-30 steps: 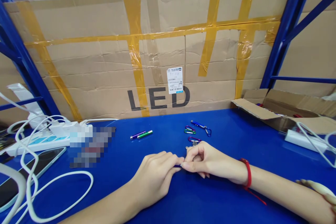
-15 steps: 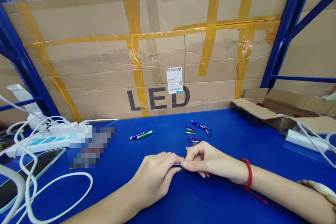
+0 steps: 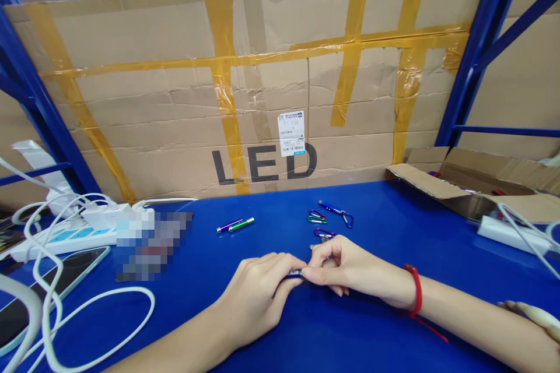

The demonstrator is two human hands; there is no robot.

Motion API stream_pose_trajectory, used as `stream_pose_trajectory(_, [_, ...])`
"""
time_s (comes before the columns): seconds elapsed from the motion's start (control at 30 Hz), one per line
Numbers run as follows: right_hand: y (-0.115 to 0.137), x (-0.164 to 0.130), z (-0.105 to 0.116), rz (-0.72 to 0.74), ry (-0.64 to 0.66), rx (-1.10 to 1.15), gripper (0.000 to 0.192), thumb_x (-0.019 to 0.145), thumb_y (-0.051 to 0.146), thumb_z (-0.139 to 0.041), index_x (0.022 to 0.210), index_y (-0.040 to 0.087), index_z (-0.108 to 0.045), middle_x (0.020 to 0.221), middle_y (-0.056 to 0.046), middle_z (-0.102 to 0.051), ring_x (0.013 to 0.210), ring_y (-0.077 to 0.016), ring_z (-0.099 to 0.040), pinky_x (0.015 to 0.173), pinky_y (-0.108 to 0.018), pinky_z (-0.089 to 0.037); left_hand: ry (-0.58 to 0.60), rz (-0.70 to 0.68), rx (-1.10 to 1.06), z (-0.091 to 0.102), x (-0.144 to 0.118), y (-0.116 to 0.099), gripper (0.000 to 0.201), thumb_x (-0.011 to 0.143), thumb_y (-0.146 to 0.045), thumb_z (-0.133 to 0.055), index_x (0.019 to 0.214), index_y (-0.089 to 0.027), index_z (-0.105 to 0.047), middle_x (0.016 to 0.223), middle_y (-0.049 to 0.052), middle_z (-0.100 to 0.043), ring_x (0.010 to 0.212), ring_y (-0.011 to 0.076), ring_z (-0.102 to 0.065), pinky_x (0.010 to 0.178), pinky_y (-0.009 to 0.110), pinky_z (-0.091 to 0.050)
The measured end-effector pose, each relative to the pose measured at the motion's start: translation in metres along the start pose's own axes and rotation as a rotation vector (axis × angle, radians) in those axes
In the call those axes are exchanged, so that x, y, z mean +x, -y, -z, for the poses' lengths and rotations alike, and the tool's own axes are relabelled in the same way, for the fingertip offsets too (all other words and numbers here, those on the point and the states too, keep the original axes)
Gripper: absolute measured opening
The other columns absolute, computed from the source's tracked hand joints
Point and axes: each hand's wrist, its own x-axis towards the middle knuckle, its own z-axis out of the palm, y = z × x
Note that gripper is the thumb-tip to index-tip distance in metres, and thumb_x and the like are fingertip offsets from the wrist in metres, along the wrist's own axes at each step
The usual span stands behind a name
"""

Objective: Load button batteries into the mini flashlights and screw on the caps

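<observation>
My left hand (image 3: 262,291) is closed around a slim, dark blue-purple mini flashlight (image 3: 294,273), mostly hidden by the fingers. Thumb and forefinger of my right hand (image 3: 335,268) pinch its right end, so both hands meet over the blue table. Just beyond my right fingers lies a purple carabiner (image 3: 324,233) with small metal links, partly covered by the hand. Farther back are a green and purple carabiner pair (image 3: 317,217) and a blue mini flashlight (image 3: 331,207) with a blue carabiner on its end. A purple flashlight (image 3: 228,226) and a green one (image 3: 242,224) lie side by side.
White cables (image 3: 98,291), a power strip (image 3: 70,237) and a phone (image 3: 56,285) occupy the left side. An open cardboard box (image 3: 437,183) and a white adapter block (image 3: 510,237) stand at right. A big taped cardboard sheet (image 3: 175,111) closes off the back.
Both hands keep nearly the same grip and place. Slightly more of the flashlight shows between the left fingers; the loose items have not moved.
</observation>
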Motion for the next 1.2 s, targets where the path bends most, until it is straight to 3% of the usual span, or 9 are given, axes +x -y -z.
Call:
stream_pose_trajectory(0.5, [-0.004, 0.004, 0.001, 0.002, -0.042, -0.026, 0.04, 0.062, 0.049, -0.073, 0.064, 0.011, -0.061, 0.045, 0.004, -0.044, 0.038, -0.0044, -0.039, 0.037, -0.016, -0.023, 0.009, 0.042, 0.033, -0.002, -0.002, 0.001, 0.015, 0.089, -0.017, -0.042, 0.101, -0.022, -0.05, 0.086, -0.001, -0.063, 0.072, 0.0138, -0.059, 0.063, 0.022, -0.042])
stream_pose_trajectory(0.73, [-0.007, 0.005, 0.001, 0.099, -0.062, -0.021, 0.034, 0.059, 0.04, -0.077, 0.068, 0.01, -0.065, 0.053, 0.003, -0.051, 0.04, -0.0045, -0.044, 0.039, -0.016, -0.029, 0.036, 0.071, 0.047, -0.002, -0.002, 0.0, 0.017, 0.09, -0.018, -0.037, 0.102, -0.021, -0.049, 0.089, 0.001, -0.063, 0.074, 0.0147, -0.059, 0.064, 0.023, -0.042])
stream_pose_trajectory(1.2, [-0.007, 0.004, 0.0, 0.104, -0.075, -0.009, 0.031, 0.057, 0.036, -0.079, 0.069, 0.011, -0.066, 0.054, 0.003, -0.053, 0.04, -0.0039, -0.044, 0.039, -0.016, -0.03, 0.067, 0.119, 0.047, 0.0, 0.0, -0.003, 0.015, 0.09, -0.016, -0.035, 0.098, -0.023, -0.046, 0.088, -0.003, -0.062, 0.074, 0.0131, -0.059, 0.063, 0.022, -0.039])
